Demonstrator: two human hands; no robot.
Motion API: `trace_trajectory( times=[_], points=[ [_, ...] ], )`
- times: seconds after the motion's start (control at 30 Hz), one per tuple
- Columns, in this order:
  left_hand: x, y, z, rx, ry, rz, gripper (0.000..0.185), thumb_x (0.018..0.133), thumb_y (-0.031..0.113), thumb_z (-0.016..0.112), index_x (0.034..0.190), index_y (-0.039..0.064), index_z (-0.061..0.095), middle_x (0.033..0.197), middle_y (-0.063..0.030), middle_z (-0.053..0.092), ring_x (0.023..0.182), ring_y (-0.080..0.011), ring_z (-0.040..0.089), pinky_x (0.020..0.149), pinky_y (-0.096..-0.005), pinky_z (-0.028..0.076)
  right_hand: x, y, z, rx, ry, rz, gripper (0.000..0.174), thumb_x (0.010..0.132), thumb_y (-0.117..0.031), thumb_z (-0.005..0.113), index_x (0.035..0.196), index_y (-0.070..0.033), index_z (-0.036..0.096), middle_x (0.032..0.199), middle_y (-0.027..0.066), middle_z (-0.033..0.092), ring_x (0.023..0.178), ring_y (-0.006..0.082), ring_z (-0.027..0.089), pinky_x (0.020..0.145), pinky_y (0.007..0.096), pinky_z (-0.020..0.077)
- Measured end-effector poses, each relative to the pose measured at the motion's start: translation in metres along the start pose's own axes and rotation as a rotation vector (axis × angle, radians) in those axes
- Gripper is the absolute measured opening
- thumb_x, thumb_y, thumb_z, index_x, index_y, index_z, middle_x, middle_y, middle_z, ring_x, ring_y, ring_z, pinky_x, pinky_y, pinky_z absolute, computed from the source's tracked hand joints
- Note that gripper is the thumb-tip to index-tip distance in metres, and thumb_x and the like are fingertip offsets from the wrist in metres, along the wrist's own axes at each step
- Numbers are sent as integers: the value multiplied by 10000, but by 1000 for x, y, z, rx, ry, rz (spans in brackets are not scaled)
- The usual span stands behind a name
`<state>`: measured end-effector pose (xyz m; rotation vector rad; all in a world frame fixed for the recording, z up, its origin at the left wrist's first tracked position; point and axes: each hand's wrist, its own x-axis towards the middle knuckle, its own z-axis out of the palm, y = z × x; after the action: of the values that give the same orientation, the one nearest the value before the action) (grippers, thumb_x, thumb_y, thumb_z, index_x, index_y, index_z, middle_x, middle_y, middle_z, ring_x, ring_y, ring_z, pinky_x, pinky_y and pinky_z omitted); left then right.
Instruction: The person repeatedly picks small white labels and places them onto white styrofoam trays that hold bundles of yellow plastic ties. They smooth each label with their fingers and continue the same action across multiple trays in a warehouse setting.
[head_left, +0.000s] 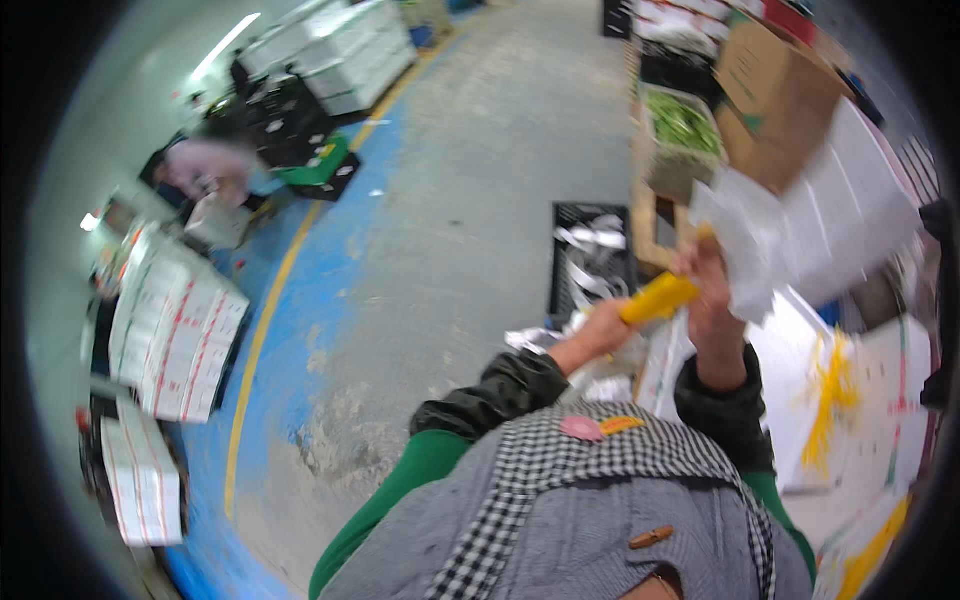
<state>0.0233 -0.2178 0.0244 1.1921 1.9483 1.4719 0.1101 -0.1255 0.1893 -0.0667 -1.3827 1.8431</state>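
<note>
A long yellow object (660, 298), blurred and of unclear kind, slants up between my hands. My left hand (600, 330) grips its lower end. Around its upper part closes my right hand (709, 296), and a bit of yellow shows above those fingers. Just beyond my right hand is a crumpled, translucent plastic sheet (750, 240); whether the fingers also hold it, I cannot tell. To the right, a bundle of yellow strips (832, 401) lies on a white surface (795, 442).
A black plastic crate (559, 262) with white scraps stands on the floor ahead. Beyond it are a box of green vegetables (682, 124) and a cardboard carton (780, 82). White boxes (176, 322) are stacked at left, near a seated person (210, 169) and a green crate (311, 172).
</note>
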Motion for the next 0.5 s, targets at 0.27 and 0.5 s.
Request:
trace_trajectory(
  times=[0.27,0.5],
  points=[
    [6,-1,10,-161,-136,-64,239,952,242,659,947,5,691,722,-38,658,660,-110,593,630,-291,475,-2,-48,5,-275,-23,-187,195,1001,-212,608,976,-26,553,726,26,516,667,121,523,645,275,461],
    [7,6,14,-116,-185,-144,238,957,238,652,980,4,684,736,-43,656,669,-111,598,643,-287,480,2,-64,3,-198,-59,-248,225,1009,-255,593,980,-36,546,763,40,501,685,135,507,660,289,455]
  ],
)
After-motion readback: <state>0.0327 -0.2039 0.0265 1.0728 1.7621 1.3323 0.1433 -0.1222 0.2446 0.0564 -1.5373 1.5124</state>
